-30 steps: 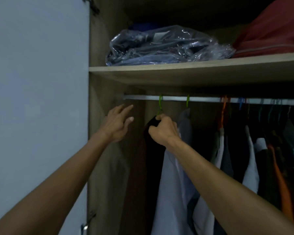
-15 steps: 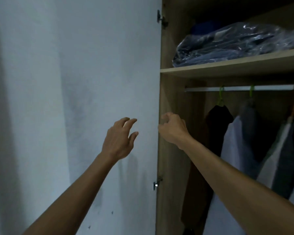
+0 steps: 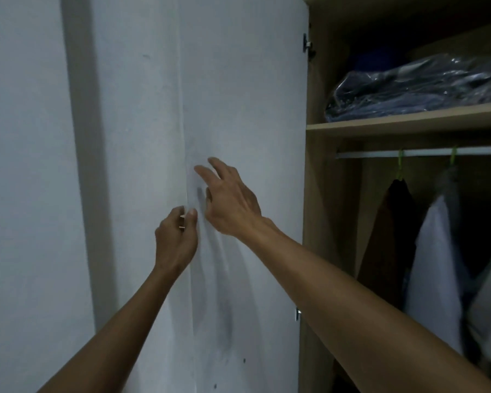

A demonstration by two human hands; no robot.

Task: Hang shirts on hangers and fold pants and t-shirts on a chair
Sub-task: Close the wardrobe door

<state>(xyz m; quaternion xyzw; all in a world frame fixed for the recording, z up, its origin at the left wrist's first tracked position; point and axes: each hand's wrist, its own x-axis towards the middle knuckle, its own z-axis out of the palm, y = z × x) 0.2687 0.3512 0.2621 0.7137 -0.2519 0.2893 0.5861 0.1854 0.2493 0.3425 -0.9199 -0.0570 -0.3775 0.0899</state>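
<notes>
My left hand (image 3: 177, 236) grips the free edge of the open white wardrobe door (image 3: 247, 114), fingers curled round the edge and thumb on the near face. My right hand (image 3: 228, 201) is just above and to the right of it, fingers spread and straight against the door's face, holding nothing. Inside the wardrobe at the right, a dark shirt (image 3: 394, 225) and a pale shirt (image 3: 434, 268) hang on green hangers (image 3: 400, 165) from the metal rail (image 3: 425, 152).
A wooden shelf (image 3: 408, 122) above the rail carries clothes in a clear plastic bag (image 3: 420, 89). A white wall (image 3: 26, 165) fills the left side. Door hinges (image 3: 306, 45) sit on the wardrobe's side panel.
Both hands left the hung shirts and moved left to the door. My left hand has taken hold of the door's edge. The view swung left.
</notes>
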